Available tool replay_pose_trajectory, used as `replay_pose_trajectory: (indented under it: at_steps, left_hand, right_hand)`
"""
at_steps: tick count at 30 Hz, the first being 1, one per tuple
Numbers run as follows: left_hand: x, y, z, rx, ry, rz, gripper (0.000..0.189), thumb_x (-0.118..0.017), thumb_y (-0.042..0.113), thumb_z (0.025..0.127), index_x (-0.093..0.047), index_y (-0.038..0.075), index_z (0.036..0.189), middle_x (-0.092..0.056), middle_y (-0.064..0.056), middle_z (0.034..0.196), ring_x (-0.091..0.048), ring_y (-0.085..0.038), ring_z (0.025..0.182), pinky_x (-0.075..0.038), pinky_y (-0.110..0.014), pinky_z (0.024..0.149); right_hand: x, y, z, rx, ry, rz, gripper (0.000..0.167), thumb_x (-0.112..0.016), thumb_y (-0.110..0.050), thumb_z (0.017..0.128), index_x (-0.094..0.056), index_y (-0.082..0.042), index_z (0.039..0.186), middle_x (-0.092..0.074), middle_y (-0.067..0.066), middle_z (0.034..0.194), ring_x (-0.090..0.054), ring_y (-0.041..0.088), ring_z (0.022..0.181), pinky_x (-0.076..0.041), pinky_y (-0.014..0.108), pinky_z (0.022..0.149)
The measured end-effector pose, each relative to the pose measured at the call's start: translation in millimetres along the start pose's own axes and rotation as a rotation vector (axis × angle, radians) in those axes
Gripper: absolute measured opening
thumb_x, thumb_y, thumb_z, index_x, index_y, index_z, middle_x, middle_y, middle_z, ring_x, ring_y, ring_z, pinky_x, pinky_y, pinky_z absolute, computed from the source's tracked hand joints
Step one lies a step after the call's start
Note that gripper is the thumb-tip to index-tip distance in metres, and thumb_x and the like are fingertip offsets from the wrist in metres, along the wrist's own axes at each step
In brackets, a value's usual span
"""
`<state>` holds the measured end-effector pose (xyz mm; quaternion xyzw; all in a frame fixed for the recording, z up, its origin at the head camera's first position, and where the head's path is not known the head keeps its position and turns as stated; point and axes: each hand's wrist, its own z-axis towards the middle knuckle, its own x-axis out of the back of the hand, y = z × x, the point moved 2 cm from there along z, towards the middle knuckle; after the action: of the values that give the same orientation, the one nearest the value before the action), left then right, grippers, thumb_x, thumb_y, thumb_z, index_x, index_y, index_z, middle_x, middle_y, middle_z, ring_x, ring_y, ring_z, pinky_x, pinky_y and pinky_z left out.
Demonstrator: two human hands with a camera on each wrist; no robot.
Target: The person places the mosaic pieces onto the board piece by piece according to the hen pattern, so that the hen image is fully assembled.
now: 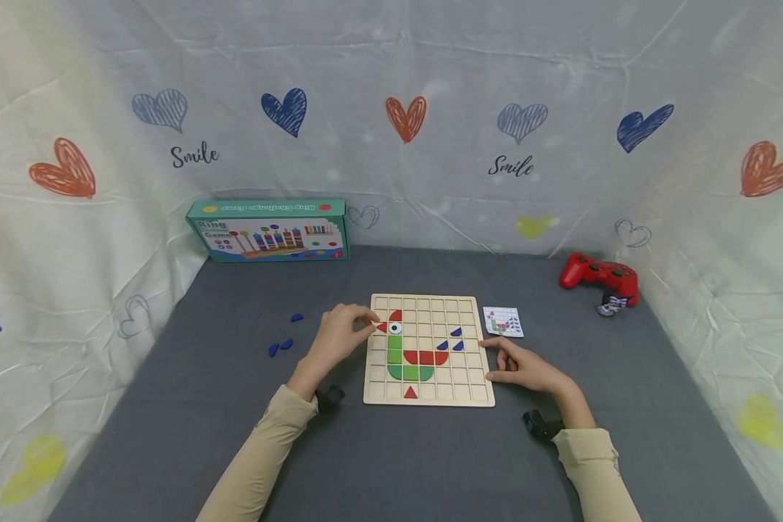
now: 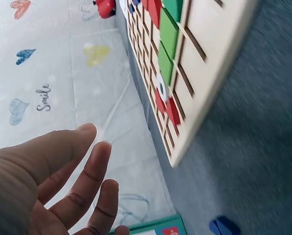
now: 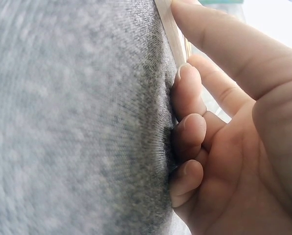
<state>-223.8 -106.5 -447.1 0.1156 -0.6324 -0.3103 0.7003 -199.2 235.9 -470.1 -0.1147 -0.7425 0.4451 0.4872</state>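
A wooden grid board (image 1: 466,391) carries red, green and blue flat pieces. They form a bird-like figure with a round eye piece (image 1: 395,328). My left hand (image 1: 341,333) is over the board's upper left edge, its fingertips beside a red triangle (image 1: 381,327). In the left wrist view, that hand's (image 2: 72,181) thumb and fingers are slightly apart with nothing between them. My right hand (image 1: 525,367) touches the board's right edge with extended thumb and index finger. In the right wrist view, that hand's (image 3: 229,122) other fingers curl against the grey cloth.
Several small blue pieces (image 1: 287,344) lie left of the board. A pattern card (image 1: 503,322) is at its upper right. Behind stand a game box (image 1: 270,235) at left and a red game controller (image 1: 599,275) at right, with a small dark object (image 1: 611,304) by it.
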Motion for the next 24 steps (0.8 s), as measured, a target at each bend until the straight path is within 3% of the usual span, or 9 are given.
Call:
replay_pose_trajectory:
  at_steps: [12, 19, 24]
  left_hand:
    - [28.1, -41.4, -14.8, 0.066, 0.038, 0.071, 0.014, -0.07, 0.018, 0.083, -0.072, 0.015, 0.097, -0.068, -0.002, 0.093, -0.057, -0.026, 0.09, -0.036, -0.051, 0.082]
    - [47.0, -72.2, -30.0, 0.085, 0.018, 0.121, 0.017, -0.07, 0.017, 0.082, -0.071, 0.013, 0.099, -0.067, -0.005, 0.097, -0.055, -0.029, 0.091, -0.035, -0.055, 0.081]
    - [59.0, -90.5, -46.8, 0.109, 0.007, 0.13, 0.018, -0.069, 0.015, 0.083, -0.07, 0.011, 0.1, -0.067, -0.008, 0.098, -0.054, -0.033, 0.093, -0.035, -0.058, 0.081]
  right_hand:
    - [1, -1, -0.1, 0.009, 0.002, -0.008, 0.055, -0.069, -0.014, 0.084, -0.044, 0.0, 0.13, -0.05, 0.018, 0.08, -0.038, 0.011, 0.058, -0.03, 0.02, 0.051]
    - [-7, 35, 8.7, 0.016, 0.024, -0.031, 0.056, -0.069, -0.022, 0.084, -0.045, -0.009, 0.132, -0.048, 0.004, 0.079, -0.037, 0.008, 0.057, -0.031, 0.021, 0.05]
    - [-6, 37, 9.2, 0.028, 0.026, -0.005, 0.056, -0.07, -0.026, 0.083, -0.046, -0.012, 0.131, -0.047, 0.002, 0.078, -0.037, 0.008, 0.057, -0.031, 0.021, 0.05]
